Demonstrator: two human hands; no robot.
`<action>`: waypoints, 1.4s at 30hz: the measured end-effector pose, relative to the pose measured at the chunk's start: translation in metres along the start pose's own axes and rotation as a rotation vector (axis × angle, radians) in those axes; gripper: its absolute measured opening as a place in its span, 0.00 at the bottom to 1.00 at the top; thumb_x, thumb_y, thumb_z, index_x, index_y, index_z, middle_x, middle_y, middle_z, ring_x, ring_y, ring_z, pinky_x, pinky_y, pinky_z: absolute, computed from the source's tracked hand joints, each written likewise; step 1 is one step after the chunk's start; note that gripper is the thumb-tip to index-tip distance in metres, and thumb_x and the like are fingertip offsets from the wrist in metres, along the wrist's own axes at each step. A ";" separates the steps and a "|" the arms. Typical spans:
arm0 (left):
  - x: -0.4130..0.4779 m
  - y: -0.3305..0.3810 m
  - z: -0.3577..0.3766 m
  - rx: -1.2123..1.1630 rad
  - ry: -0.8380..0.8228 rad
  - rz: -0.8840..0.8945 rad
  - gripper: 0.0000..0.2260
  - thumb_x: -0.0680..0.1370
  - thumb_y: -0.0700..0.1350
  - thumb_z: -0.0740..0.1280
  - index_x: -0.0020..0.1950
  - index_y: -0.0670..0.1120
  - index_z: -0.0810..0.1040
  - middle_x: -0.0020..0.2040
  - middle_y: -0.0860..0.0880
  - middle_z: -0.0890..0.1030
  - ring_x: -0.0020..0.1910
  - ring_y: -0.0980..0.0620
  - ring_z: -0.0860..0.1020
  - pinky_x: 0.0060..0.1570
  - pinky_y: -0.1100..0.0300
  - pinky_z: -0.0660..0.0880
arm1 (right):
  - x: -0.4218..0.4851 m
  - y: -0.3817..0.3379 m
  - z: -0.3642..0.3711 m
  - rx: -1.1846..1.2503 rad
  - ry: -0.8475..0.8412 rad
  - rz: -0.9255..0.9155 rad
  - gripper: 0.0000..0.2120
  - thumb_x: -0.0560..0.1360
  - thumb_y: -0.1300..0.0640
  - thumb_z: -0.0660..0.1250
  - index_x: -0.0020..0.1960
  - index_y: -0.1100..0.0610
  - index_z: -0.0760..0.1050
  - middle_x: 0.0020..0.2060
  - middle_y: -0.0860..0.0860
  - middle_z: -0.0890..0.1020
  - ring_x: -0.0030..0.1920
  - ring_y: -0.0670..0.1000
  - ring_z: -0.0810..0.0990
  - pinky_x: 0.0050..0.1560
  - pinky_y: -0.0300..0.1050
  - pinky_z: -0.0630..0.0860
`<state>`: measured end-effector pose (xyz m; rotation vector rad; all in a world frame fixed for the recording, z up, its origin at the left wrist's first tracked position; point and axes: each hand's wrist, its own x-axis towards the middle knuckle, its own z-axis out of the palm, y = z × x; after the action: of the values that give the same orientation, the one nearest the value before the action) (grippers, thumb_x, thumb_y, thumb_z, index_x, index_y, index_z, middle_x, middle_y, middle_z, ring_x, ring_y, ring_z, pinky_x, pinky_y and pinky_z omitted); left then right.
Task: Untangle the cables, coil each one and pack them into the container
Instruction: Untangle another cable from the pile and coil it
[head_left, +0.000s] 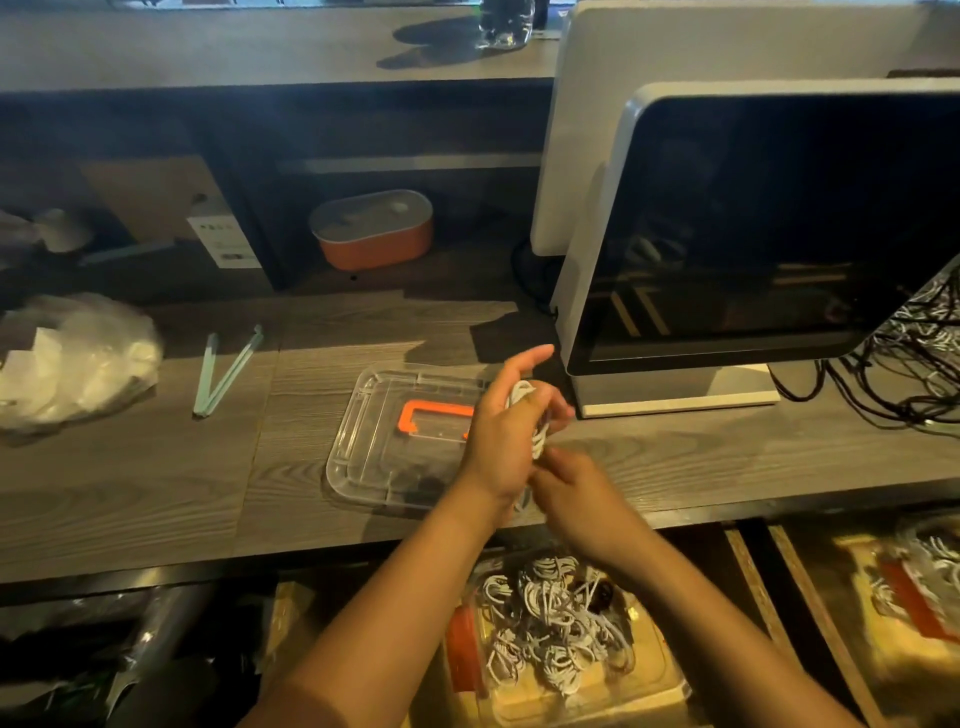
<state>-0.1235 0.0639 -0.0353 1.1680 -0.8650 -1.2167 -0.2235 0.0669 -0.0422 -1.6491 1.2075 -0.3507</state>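
Item: white cable (525, 391), centre of frame. You hold it as a coil in your left hand (501, 434), with the fingers curled round the loops and the forefinger straight, probably to keep the turns from springing apart.

Item: your right hand (574, 496), just below, at the coil's lower end. Its fingers are bent, but I cannot tell whether they pinch the tail.

Item: container (623, 696), lower centre, below the desk (156, 493). It holds coiled cables (550, 623) and is likely kept near for dropping coils in.

Item: clear lid (363, 447), left of your hands, set aside so the container is open.

Item: tangled cables (919, 358), right edge, not yet sorted.
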 end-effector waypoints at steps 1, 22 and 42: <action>0.001 -0.002 0.001 0.068 0.042 0.039 0.16 0.80 0.37 0.57 0.58 0.58 0.72 0.38 0.47 0.76 0.40 0.51 0.76 0.42 0.63 0.75 | -0.001 0.000 0.005 -0.011 -0.035 -0.020 0.08 0.79 0.60 0.58 0.47 0.56 0.76 0.33 0.47 0.77 0.31 0.43 0.74 0.34 0.43 0.71; -0.005 0.001 -0.017 0.494 -0.390 -0.386 0.39 0.69 0.72 0.58 0.76 0.58 0.53 0.70 0.51 0.67 0.62 0.48 0.72 0.59 0.46 0.73 | 0.001 0.005 -0.033 -0.158 0.032 -0.277 0.16 0.67 0.54 0.75 0.51 0.45 0.72 0.39 0.48 0.80 0.39 0.46 0.80 0.39 0.48 0.80; -0.027 -0.039 -0.003 0.518 0.144 0.098 0.15 0.77 0.60 0.53 0.41 0.52 0.70 0.36 0.52 0.76 0.31 0.57 0.75 0.29 0.66 0.71 | 0.013 0.021 -0.044 0.170 -0.058 -0.173 0.06 0.73 0.57 0.68 0.46 0.59 0.81 0.36 0.52 0.83 0.37 0.51 0.82 0.29 0.40 0.77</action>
<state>-0.1346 0.0926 -0.0710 1.5823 -1.1513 -0.8360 -0.2597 0.0324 -0.0443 -1.6082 0.9673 -0.4969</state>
